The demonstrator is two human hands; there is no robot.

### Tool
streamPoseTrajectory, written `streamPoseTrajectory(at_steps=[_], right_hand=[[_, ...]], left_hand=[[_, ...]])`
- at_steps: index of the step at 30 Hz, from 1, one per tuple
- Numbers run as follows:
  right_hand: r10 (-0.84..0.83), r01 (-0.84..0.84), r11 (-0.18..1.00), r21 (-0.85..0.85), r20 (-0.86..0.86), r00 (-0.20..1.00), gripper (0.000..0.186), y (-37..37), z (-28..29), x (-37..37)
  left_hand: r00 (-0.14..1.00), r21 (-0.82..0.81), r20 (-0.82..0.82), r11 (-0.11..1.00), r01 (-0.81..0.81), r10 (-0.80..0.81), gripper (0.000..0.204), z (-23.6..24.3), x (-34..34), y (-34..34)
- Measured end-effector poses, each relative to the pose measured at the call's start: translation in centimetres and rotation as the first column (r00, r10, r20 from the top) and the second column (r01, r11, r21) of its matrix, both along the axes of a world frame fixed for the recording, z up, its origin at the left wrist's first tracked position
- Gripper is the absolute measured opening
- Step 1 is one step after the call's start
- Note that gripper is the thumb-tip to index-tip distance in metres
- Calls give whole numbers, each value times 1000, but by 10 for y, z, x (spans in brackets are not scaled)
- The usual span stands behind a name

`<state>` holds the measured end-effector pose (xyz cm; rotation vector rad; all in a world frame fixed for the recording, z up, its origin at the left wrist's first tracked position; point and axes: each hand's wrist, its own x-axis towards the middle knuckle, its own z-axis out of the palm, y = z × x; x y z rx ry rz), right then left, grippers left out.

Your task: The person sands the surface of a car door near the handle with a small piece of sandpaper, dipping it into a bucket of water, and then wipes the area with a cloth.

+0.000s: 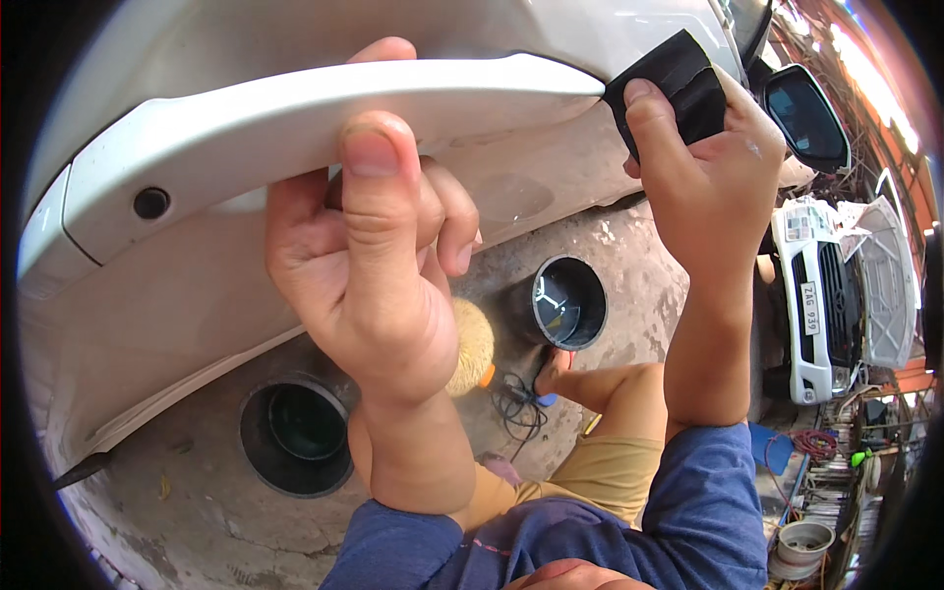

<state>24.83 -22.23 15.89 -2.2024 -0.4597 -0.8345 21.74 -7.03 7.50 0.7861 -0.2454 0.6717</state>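
Note:
A long white car door handle (pixel 472 84) arches across the upper part of the head view, with a dark round hole near its left end. My left hand (pixel 364 246) is closed around its middle, thumb in front and a fingertip showing above the top edge. In my right hand (pixel 703 162) is a folded piece of black sandpaper (pixel 688 88), pinched under the thumb. Its left edge touches the handle's narrow right tip. The fingers behind the sandpaper are mostly hidden.
A black bucket (pixel 251 433) stands on the concrete below left, and another black bucket (pixel 600 315) below centre. Beside them lie a fuzzy yellowish pad (pixel 474 349) and a coiled cable (pixel 518 408). The car's side mirror (pixel 806 118) juts out right, before a parked white vehicle (pixel 804 359).

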Motion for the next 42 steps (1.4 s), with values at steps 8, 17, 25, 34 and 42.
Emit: streamPoseTrajectory(at_steps=[8,17,25,34,42], right_hand=[[99,-99,995,-2,-44,994,11,-7,-4,2],[232,-232,967,106,11,973,8,-16,-19,19],[230,-234,964,128,44,972,8,-24,-30,24],[198,-202,978,46,76,977,7,-17,-26,21],[273,-296,927,229,129,953,7,-14,-36,24]], left_hand=[[968,96,-180,982,-162,177,39,11,-7,-7],[989,100,-121,993,-69,81,38,6,-4,-5],[990,90,-84,991,-102,109,39,0,-2,-8],[988,118,-46,983,-141,147,37,-3,-2,-8],[989,131,-61,983,-127,136,39,-2,-6,-7]])
